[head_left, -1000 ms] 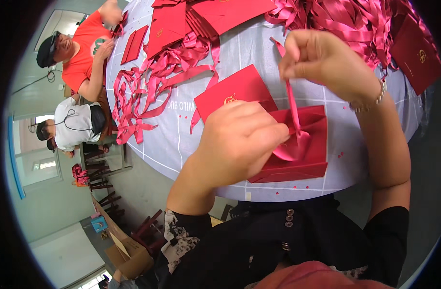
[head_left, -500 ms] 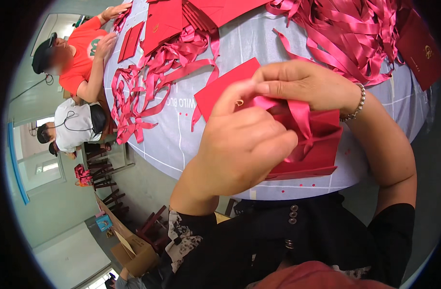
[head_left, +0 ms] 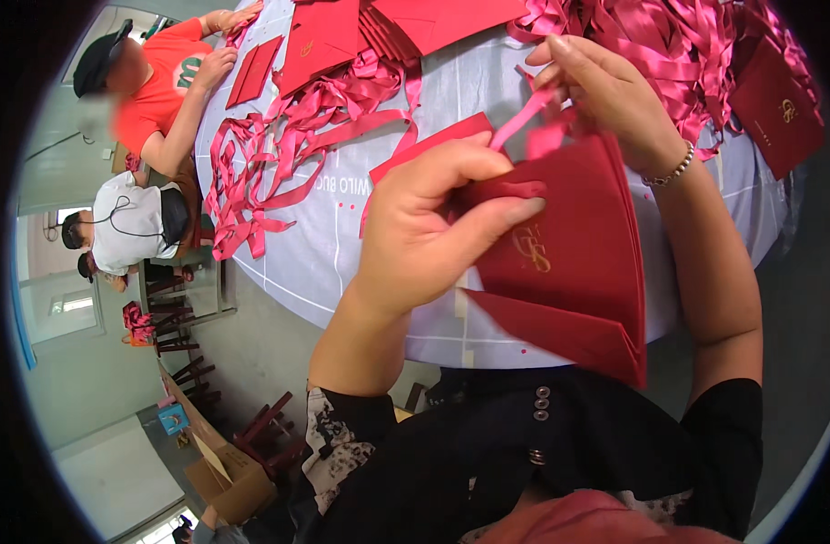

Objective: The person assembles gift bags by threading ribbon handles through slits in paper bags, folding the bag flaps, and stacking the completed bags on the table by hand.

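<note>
A red paper gift bag (head_left: 574, 249) with a gold emblem hangs tilted over the near edge of the table. My left hand (head_left: 424, 218) is closed on its upper left edge, thumb on the front face. A pink satin ribbon (head_left: 524, 118) rises from the bag's top. Its upper part lies in the curled fingers of my right hand (head_left: 615, 100), just beyond the bag. Another red bag (head_left: 433, 145) lies flat on the table, partly hidden behind my left hand.
The table has a pale cloth (head_left: 333, 272). Loose ribbons (head_left: 261, 181) lie at left, with stacked red bags (head_left: 320, 45) beyond. A large ribbon heap (head_left: 651, 54) is at far right beside a flat red bag (head_left: 778, 109). A person in orange (head_left: 166, 86) works at the left edge.
The bag has been raised and turned so its emblem face shows. My left hand now grips its edge, and my right hand has moved up and away with the ribbon.
</note>
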`<control>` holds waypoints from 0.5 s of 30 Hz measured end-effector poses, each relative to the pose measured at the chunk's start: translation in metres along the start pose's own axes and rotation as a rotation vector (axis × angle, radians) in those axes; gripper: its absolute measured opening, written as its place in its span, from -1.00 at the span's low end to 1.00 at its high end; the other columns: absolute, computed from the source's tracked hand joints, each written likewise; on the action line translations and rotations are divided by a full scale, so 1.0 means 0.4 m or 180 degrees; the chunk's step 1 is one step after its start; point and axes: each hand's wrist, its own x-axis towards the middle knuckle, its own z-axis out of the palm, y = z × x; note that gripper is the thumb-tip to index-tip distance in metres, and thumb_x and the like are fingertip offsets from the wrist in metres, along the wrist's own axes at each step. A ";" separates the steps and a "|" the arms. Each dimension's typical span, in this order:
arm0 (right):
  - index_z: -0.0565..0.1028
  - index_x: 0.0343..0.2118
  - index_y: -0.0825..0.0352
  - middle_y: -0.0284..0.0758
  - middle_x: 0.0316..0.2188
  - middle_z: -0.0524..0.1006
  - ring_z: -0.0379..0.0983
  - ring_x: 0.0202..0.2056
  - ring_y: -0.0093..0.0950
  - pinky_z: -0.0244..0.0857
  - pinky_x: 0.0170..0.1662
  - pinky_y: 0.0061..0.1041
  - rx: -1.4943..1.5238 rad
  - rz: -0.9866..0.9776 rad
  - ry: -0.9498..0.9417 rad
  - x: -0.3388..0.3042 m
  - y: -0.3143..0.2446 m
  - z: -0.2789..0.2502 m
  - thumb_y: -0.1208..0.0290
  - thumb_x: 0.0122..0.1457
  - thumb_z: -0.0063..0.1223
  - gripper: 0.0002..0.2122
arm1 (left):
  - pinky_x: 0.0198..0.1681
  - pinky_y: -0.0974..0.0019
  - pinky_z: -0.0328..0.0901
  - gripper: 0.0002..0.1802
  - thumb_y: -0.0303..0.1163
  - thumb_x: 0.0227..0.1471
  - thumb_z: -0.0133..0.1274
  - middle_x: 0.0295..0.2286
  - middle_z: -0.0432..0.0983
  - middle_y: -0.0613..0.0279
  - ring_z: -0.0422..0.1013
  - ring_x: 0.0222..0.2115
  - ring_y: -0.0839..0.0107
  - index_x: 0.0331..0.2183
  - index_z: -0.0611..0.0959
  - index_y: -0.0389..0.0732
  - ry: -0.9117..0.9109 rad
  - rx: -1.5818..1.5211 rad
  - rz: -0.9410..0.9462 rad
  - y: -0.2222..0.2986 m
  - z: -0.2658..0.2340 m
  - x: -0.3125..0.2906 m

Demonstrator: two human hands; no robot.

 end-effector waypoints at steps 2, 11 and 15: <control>0.50 -0.08 0.32 -0.45 -0.36 0.53 0.46 -0.33 -0.69 0.34 -0.33 -0.61 0.0286 0.0355 -0.0148 -0.021 -0.018 -0.009 -0.08 0.36 -0.15 -0.52 | -0.21 0.40 0.29 -0.82 -0.71 -0.05 0.22 -0.38 0.51 0.23 0.42 -0.32 0.45 -0.35 0.59 -0.32 0.0116 -0.0844 0.0263 0.008 0.006 -0.003; 0.55 -0.22 0.45 -0.25 -0.35 0.64 0.57 -0.31 -0.52 0.43 -0.16 -0.55 -0.1254 -0.0947 0.0139 -0.016 0.007 -0.010 0.47 0.19 0.14 -0.83 | -0.06 0.42 0.31 -0.82 -0.75 0.03 -0.02 -0.28 0.62 0.13 0.48 -0.24 0.45 -0.35 0.62 -0.33 0.1228 -0.0968 -0.0538 -0.104 -0.104 0.037; 0.55 -0.24 0.46 -0.26 -0.41 0.63 0.57 -0.36 -0.52 0.45 -0.22 -0.52 -0.1698 -0.1070 0.0549 0.011 0.022 -0.097 0.57 0.10 0.20 -0.83 | -0.14 0.39 0.35 -0.86 -0.70 0.02 0.05 -0.32 0.62 0.16 0.48 -0.25 0.47 -0.32 0.63 -0.33 0.1436 -0.0382 -0.0297 -0.087 -0.103 0.053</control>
